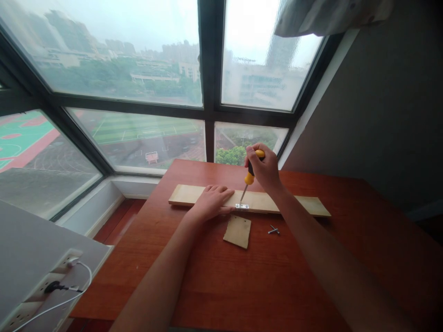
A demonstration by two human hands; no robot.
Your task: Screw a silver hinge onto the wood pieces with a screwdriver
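A long pale wooden board point(297, 205) lies across the table. On its near edge sits a small silver metal bracket point(242, 206). My left hand point(213, 203) rests flat on the board, fingers stretched out, just left of the bracket. Wrapped round the yellow and black handle of a screwdriver point(249, 178) is my right hand point(265, 166). The screwdriver leans to the right, and its tip meets the bracket near its left part. Whether a screw is under the tip is too small to tell.
A small wooden piece point(237, 232) with two holes lies in front of the board. Several screws point(273, 229) are to its right on the reddish-brown table point(221, 286). Windows stand behind the table. At lower left are wall sockets point(44, 288) with plugged-in cables.
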